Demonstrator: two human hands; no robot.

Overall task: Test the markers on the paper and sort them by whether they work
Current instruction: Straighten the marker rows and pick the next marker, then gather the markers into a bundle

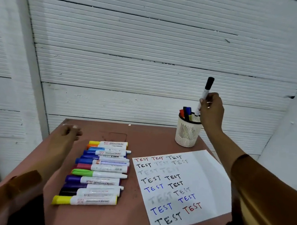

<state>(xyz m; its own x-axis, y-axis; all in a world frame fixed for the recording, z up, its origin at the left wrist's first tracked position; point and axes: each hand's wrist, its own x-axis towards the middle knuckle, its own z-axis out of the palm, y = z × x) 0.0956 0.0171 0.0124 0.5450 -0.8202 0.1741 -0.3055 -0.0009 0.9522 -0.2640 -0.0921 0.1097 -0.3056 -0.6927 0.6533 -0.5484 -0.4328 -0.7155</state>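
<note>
My right hand (211,110) grips a black-capped white marker (205,94) upright, its lower end at the rim of a white mesh pen cup (187,133) at the table's back right. The cup holds a red, a blue and a black marker (186,112). A white paper (202,171) covered with the word TEST in black, blue, red and faint grey lies at the right front. A row of several capped markers (97,172) lies side by side left of the paper. My left hand (68,134), blurred, hovers above the table's left edge with fingers loose and nothing in it.
The small reddish-brown table (142,135) stands against a white ribbed wall. The paper's near corner overhangs the table's front edge. Bare tabletop shows between the marker row and the cup.
</note>
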